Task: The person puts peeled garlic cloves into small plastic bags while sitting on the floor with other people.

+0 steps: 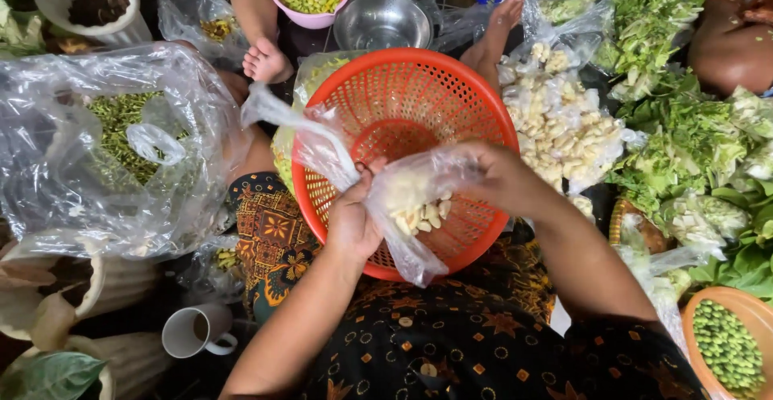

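Centrally, a clear plastic bag [415, 207] of pale peeled cloves hangs over the orange basket [411, 98] (on the lap); left hand [352, 223] and right hand [503, 176] each close their grip on its plastic. Leafy greens [684, 126] lie beyond.

Two hands show, the left hand [352, 224] and the right hand [501, 176], both on one small clear bag of pale cloves [415, 207]. There is one orange plastic basket [403, 102], one pink bowl [310, 15], one steel bowl [382, 20] and one white mug [195, 331]. Two larger clear bags lie nearby: one of green pieces [121, 138], one of pale cloves [560, 130]. One orange bowl of green peas [729, 344] sits at the right. Two bare feet [267, 62] of other people show.
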